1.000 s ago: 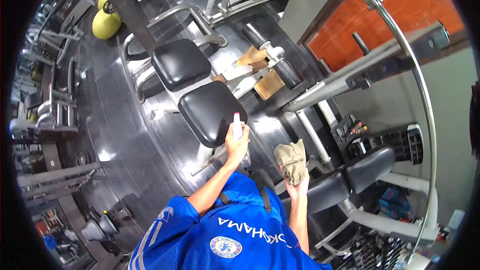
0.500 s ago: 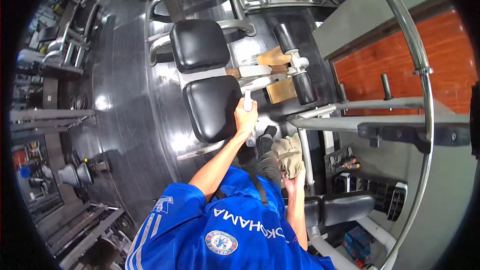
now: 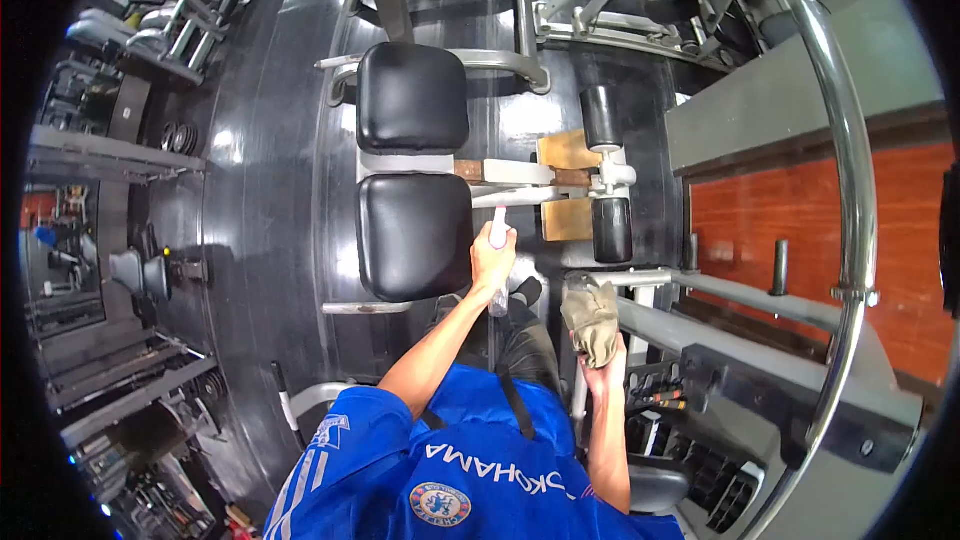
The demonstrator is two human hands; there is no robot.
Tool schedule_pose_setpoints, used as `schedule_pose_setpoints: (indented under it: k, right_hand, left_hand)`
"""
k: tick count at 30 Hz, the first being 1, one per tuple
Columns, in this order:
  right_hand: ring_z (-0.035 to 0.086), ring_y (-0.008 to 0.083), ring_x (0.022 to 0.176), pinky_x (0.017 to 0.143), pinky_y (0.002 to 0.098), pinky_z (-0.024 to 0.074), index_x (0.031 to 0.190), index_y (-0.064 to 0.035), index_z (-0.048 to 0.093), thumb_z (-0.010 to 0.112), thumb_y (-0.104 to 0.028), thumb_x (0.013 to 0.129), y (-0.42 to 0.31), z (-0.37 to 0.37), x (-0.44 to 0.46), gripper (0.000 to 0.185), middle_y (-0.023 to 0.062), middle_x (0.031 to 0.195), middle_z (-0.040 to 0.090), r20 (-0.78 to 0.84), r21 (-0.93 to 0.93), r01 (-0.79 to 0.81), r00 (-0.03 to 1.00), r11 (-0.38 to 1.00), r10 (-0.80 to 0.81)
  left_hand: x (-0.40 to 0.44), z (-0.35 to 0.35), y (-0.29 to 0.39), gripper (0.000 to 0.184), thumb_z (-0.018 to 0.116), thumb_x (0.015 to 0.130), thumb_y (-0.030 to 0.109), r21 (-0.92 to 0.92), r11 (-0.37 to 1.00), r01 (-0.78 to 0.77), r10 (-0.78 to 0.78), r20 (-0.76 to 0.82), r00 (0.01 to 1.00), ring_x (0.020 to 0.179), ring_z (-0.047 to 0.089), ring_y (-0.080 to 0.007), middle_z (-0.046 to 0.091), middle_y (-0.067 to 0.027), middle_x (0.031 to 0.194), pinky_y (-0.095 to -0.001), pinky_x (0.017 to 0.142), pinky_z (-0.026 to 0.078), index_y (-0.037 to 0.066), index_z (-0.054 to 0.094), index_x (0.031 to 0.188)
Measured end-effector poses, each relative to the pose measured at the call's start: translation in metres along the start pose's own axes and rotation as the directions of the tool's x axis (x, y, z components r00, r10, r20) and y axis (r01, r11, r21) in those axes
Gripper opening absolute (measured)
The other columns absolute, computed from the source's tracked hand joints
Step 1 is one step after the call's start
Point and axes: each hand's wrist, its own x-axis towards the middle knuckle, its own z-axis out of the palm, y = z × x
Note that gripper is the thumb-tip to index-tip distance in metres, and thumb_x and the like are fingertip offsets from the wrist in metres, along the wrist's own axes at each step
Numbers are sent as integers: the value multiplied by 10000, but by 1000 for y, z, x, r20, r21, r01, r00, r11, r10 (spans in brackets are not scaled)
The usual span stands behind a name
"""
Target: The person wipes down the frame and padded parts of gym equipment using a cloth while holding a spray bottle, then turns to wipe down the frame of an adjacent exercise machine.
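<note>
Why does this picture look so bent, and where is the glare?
In the head view: lens distortion, probably, with black corners; white glare patches on the dark floor; softer shine on the black pads; bright streaks along the chrome rail.

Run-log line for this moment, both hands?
left hand: holding spray bottle, near black pad | right hand: holding khaki cloth

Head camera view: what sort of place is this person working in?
Most likely a gym. Close by stands an exercise machine with black padded cushions and dark rollers, what look like round weight plates sit off to the left, and more metal machine frames stand around.
</note>
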Motion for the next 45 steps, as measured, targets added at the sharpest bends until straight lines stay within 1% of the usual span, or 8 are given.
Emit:
schedule_pose_setpoints:
  k: [14, 19, 23, 26, 30, 38, 41, 45]
  right_hand:
    - [549, 275, 1186, 955, 461, 491, 1384, -75, 441, 365, -421, 1024, -23, 39, 63, 505, 102, 1356, 523, -48, -159, -3, 999, 987, -5]
    - [575, 238, 1153, 943, 400, 493, 1374, -87, 459, 362, -417, 1027, -18, 32, 116, 489, 71, 1323, 556, -48, -140, 14, 999, 990, -21]
    - [578, 197, 1151, 944, 350, 488, 1378, -107, 462, 375, -416, 1028, -16, 50, 156, 475, 45, 1318, 563, -137, -87, 67, 987, 994, -79]
    - [560, 192, 1179, 963, 348, 479, 1394, -127, 452, 366, -425, 1029, -21, 73, 184, 479, 42, 1336, 552, -72, -165, 151, 984, 975, -165]
    - [516, 221, 1231, 1009, 344, 448, 1402, -78, 429, 356, -223, 1015, -25, 112, 229, 420, 56, 1375, 500, 38, -288, 314, 948, 905, -316]
    - [549, 232, 1207, 1013, 321, 420, 1393, -72, 463, 471, 5, 914, 16, 179, 345, 485, 136, 1388, 514, 511, -744, 656, 680, 127, -526]
    - [483, 306, 1291, 1047, 376, 431, 1319, -114, 553, 506, 34, 840, 48, 184, 371, 503, 129, 1374, 525, 811, -584, 741, 518, -331, -273]
    - [467, 316, 1305, 1051, 394, 445, 1285, -208, 600, 545, 44, 717, 80, 170, 383, 623, 68, 1444, 463, 880, -423, 742, 472, -521, -42]
  left_hand:
    - [35, 36, -19, 204, 673, 862, 223, -25, 997, 72, -72, 4, 997, 730, 647, -276, 654, -133, 765, -383, 707, 493, 43, 611, 938]
    - [50, 25, -19, 82, 667, 877, 97, -333, 934, 129, -141, -10, 990, 617, 555, -80, 570, -8, 684, -285, 554, 457, 56, 602, 907]
    - [59, 27, -30, 95, 663, 887, 100, -210, 978, -6, -9, -71, 997, 558, 547, -83, 546, 4, 665, -276, 504, 455, 59, 588, 927]
    - [54, 26, 8, 138, 666, 893, 117, -341, 927, 156, -162, 12, 987, 549, 553, -75, 552, 3, 689, -258, 481, 461, 55, 573, 973]
    - [62, 36, 11, 160, 666, 902, 135, -329, 942, 65, -52, 50, 997, 542, 558, -72, 558, -1, 721, -249, 472, 467, 65, 567, 1007]
    - [82, 27, -1, 165, 630, 922, 55, -310, 950, 42, 9, 162, 987, 606, 567, -61, 586, -20, 842, -216, 534, 483, 33, 546, 1063]
    - [91, 30, -18, 152, 617, 927, 42, -229, 968, -105, 133, 114, 985, 612, 570, -65, 598, -26, 831, -217, 548, 484, 23, 553, 1064]
    - [97, 30, -9, 146, 622, 914, 26, -214, 955, -208, 246, 170, 954, 600, 559, -66, 590, -21, 776, -222, 555, 480, 17, 574, 1052]
